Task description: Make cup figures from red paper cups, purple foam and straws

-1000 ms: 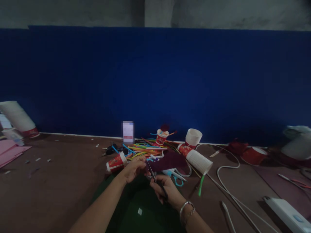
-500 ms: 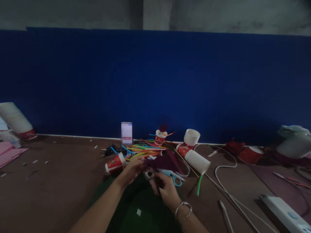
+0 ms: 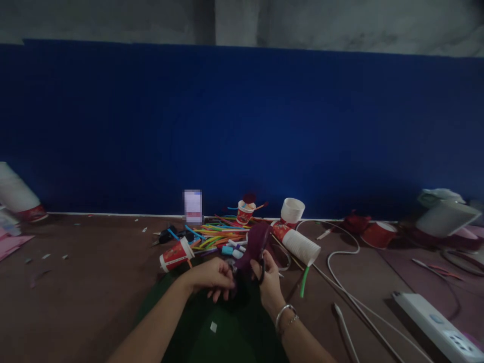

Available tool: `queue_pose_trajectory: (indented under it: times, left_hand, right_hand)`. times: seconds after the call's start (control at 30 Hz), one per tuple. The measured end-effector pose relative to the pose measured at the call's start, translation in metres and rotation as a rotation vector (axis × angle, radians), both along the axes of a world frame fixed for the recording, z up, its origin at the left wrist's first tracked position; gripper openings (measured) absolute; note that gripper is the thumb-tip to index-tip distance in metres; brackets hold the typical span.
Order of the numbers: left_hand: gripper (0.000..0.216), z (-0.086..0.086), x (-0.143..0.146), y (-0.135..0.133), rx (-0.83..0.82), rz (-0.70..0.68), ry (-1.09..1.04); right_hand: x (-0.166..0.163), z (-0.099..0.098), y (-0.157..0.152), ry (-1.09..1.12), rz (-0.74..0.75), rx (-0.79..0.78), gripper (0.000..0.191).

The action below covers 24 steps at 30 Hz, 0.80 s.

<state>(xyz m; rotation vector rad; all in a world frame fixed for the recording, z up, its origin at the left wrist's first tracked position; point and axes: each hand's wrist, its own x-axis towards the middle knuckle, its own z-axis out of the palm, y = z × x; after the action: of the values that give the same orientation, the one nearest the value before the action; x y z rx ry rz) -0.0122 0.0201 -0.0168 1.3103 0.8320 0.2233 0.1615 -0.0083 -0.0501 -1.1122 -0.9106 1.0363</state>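
My left hand (image 3: 210,277) is closed on the lower end of a dark purple sheet (image 3: 256,242), which stands up between my hands. My right hand (image 3: 269,280) grips dark scissors (image 3: 261,267) against the sheet's right edge; a bracelet sits on that wrist. Both hands hover over a dark green mat (image 3: 212,330) on the brown table. Just beyond them lie a tipped red paper cup (image 3: 174,253) and a heap of coloured sticks (image 3: 216,233).
A small upright cup (image 3: 245,212), a white cup (image 3: 293,209) and a lying cup stack (image 3: 300,243) sit behind. A white cable (image 3: 342,254) runs right toward a power strip (image 3: 434,322). A green stick (image 3: 303,281) lies nearby. A blue wall closes the back.
The purple sheet has been lifted from lying flat to standing upright. My right hand has moved up to its right edge with the scissors. My left hand has dropped slightly lower.
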Motion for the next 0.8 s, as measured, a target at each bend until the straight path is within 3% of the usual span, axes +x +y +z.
queue_pose_trajectory:
  times: [0.07,0.2,0.47,0.53,0.63,0.73,0.8]
  left_hand:
    - [0.013,0.001,-0.004,0.0,-0.001,-0.088,0.052]
    - [0.034,0.003,-0.008,-0.002,0.016,-0.096,0.049]
    - [0.013,0.003,0.003,0.0,0.182,0.234,-0.158]
    - [0.015,0.003,0.008,0.002,0.162,0.362,-0.149]
    - [0.026,0.006,0.016,0.002,0.083,0.665,-0.289]
    - [0.033,0.012,0.028,-0.004,-0.005,0.959,-0.55]
    - [0.033,0.016,0.037,-0.012,-0.087,1.102,-0.61]
  right_hand:
    - [0.001,0.001,0.0,0.046,0.051,-0.047,0.034]
    - [0.0,0.005,-0.002,0.09,0.167,-0.061,0.04]
    - [-0.005,0.011,-0.007,-0.01,0.324,0.061,0.038]
    - [-0.006,0.011,-0.009,-0.04,0.262,0.06,0.04]
    - [-0.006,0.008,-0.012,-0.08,0.169,0.052,0.041]
    - [-0.009,0.004,-0.014,-0.114,0.241,0.074,0.035]
    - [-0.011,0.003,-0.015,-0.136,0.332,0.102,0.03]
